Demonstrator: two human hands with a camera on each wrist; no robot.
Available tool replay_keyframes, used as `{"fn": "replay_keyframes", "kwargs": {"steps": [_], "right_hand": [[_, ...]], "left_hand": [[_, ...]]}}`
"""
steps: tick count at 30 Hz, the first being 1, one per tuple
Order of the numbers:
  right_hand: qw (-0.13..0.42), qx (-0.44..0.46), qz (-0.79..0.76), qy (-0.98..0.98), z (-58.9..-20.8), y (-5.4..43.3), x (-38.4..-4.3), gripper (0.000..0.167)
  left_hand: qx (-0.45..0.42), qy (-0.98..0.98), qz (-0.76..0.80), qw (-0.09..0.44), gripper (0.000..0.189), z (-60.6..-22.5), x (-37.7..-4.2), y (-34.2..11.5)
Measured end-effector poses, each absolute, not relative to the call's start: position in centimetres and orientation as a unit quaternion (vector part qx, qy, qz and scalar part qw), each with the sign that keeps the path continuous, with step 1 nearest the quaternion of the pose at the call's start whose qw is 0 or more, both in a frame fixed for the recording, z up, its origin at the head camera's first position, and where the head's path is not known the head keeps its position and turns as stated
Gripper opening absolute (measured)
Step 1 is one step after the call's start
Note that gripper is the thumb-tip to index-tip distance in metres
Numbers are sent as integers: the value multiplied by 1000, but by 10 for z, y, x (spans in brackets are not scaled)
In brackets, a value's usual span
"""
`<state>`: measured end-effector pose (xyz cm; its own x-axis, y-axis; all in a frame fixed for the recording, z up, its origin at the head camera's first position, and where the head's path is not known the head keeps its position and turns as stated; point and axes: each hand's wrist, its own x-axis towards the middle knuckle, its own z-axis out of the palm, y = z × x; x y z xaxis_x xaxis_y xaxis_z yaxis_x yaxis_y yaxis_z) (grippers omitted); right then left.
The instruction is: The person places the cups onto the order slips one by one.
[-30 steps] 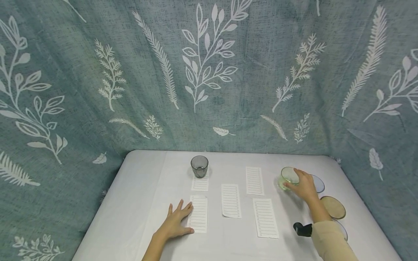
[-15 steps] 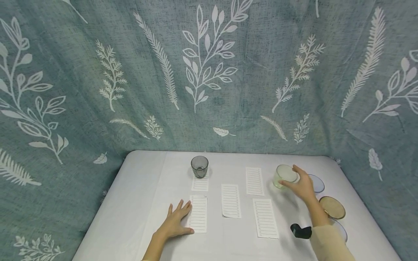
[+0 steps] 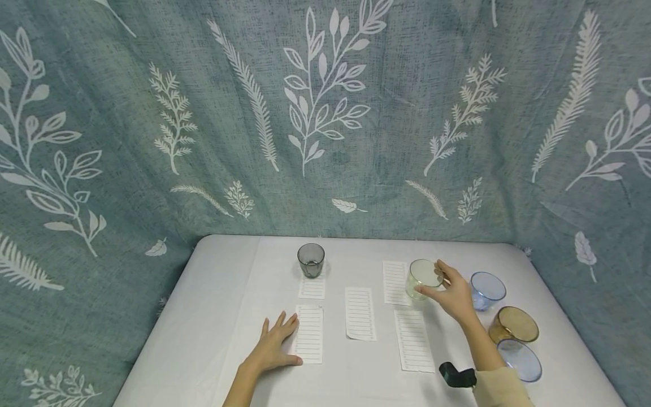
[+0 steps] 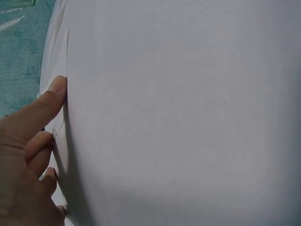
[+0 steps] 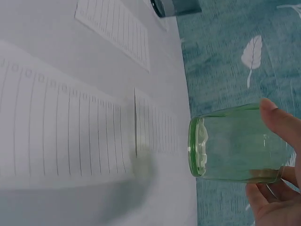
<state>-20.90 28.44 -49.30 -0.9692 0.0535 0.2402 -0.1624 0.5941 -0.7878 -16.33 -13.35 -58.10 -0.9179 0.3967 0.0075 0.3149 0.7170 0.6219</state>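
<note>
A pale green drinking glass [image 3: 422, 277] is gripped near its rim by my right hand [image 3: 454, 294]. In the right wrist view the thumb lies on one side of the green glass [image 5: 235, 143] and the fingers on the other, and its base stands clear of the table. It hangs over the right edge of the far right lined paper slip [image 3: 395, 282]. My left hand [image 3: 273, 346] rests spread on the table, fingertips touching the left edge of another lined slip [image 3: 309, 333]. A grey glass [image 3: 311, 260] stands upright on the back left slip [image 3: 311, 289].
At the right stand a blue glass [image 3: 487, 290], an amber glass [image 3: 515, 325] and a pale blue glass [image 3: 520, 360]. Two more lined slips lie mid-table [image 3: 359, 314] and nearer the front right [image 3: 414, 340]. A patterned curtain [image 3: 325, 141] hangs behind the table [image 3: 203, 316].
My right hand has carried the green glass leftward, from beside the blue glass to over the far right slip. The blue and amber glasses show more fully. My left hand stays put.
</note>
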Motion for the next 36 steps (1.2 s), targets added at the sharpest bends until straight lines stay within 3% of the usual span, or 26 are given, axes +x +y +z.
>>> {"fn": "replay_keyframes", "kwargs": {"steps": [14, 24, 36], "right_hand": [[98, 93, 484, -864, -504, 220, -201, 85], [73, 111, 524, -842, -478, 171, -180, 78], [61, 126, 538, -831, -520, 148, -194, 85]], "left_hand": [[190, 923, 329, 56, 98, -581, -162, -134], [195, 922, 332, 45, 92, -578, -159, -131], [171, 925, 339, 27, 81, -581, -154, -131]]}}
